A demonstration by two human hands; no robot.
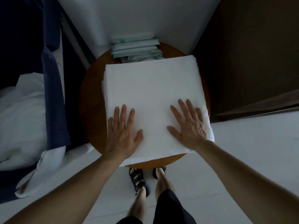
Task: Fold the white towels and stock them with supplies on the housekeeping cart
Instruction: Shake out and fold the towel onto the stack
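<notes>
You are working in dim, cool, bluish light that falls flat and even. The white towel (pixel 150 88) is the brightest surface, while the dark panel (pixel 252 54) on your right and the navy fabric (pixel 53 94) on your left sink almost to black. Your left hand (pixel 123 128) and right hand (pixel 189 125) throw only faint, soft-edged shadows on the towel, and the picture is slightly soft, so the weave is lost. The wide lens bends straight edges and stretches your forearms toward the lower corners.

Head-worn view, steeply downward, close above round table (pixel 90 101)
</notes>
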